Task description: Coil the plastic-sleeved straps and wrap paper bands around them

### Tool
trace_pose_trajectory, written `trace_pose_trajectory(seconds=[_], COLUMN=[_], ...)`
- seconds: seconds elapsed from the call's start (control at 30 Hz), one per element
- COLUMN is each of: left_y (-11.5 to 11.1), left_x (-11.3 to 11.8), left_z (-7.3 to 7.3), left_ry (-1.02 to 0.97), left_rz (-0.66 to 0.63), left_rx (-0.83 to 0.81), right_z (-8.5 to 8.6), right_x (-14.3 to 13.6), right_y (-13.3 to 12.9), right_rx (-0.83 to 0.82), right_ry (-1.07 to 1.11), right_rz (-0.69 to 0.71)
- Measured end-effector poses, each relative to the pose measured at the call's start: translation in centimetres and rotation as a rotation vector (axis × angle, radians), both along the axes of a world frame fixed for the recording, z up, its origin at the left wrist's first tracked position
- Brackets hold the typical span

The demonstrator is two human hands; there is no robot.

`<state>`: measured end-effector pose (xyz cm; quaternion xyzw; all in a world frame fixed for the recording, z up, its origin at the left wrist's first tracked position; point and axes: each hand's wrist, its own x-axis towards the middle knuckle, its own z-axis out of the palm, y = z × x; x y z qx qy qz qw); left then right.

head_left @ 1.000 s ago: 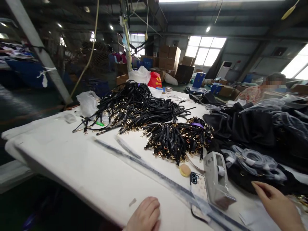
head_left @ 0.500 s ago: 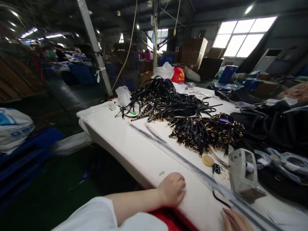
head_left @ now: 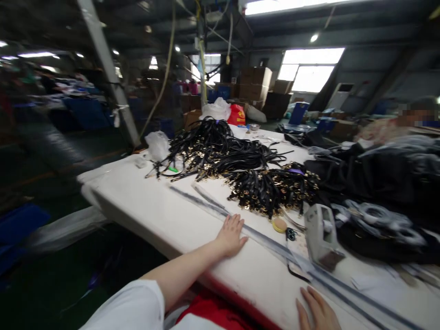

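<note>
My left hand (head_left: 231, 236) lies on the white tabletop with its fingers stretched out, the tips at the edge of a long grey strip (head_left: 261, 237) in clear film. Nothing shows in its grasp. Lower right, my right hand (head_left: 318, 309) rests near the same strip, fingers spread, partly cut off by the bottom of the view. Beyond the strip lie a bundle of short black straps with gold buckles (head_left: 271, 190) and a larger heap of long black straps (head_left: 227, 149). A phone (head_left: 297, 243) lies beside a round yellow tape roll (head_left: 279, 224).
A grey tape dispenser (head_left: 319, 236) stands right of the phone. Black fabric (head_left: 374, 183) and coiled grey cords (head_left: 381, 220) cover the table's right side. Plastic bags (head_left: 215, 110) and a red bag (head_left: 236, 114) sit at the back. A person (head_left: 395, 123) is at the far right.
My left hand has reached forward from the table's near edge to the strip, its curled fingers now straightened. My right hand shows more fully. The view has swung to the right.
</note>
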<state>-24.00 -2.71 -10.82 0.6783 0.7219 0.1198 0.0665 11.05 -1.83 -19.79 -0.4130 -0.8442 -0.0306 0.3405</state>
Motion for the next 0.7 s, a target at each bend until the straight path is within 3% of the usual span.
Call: trace_pose_trajectory(seconds=[0.1,0.17,0.27,0.33,0.47,0.57,0.63,0.7], left_y=[0.0,0.8,2.2,2.6,1.4,-1.0,-2.9,-4.6], left_x=[-0.2,-1.0,-2.3,-3.0,-2.7,-0.3,2.6,6.4], left_z=[-0.8,-1.7,-2.9,-2.9,-0.6,2.2,3.9,5.0], left_ry=[0.002,0.038,0.039,0.016,-0.068,-0.197,-0.335,-0.533], left_rz=[-0.03,0.001,-0.052,-0.099,-0.212,-0.342,-0.508,-0.708], left_rx=[0.049,0.166,0.317,0.399,0.624,0.728,0.649,0.404], right_z=[2.5,3.9,5.1,5.3,5.9,7.9,10.6,14.1], right_x=[-2.0,-3.2,-4.0,-4.1,-3.9,-3.2,-2.3,-0.9], right_y=[-2.0,-2.6,-2.9,-3.1,-2.9,-2.4,-2.2,-2.0], right_rx=[-0.162,-0.342,-0.48,-0.509,-0.622,-0.748,-0.926,-1.176], right_ry=[0.084,0.192,0.355,0.422,0.632,0.824,1.06,1.492], right_rz=[-0.114,-0.158,-0.198,-0.215,-0.207,-0.168,-0.055,0.113])
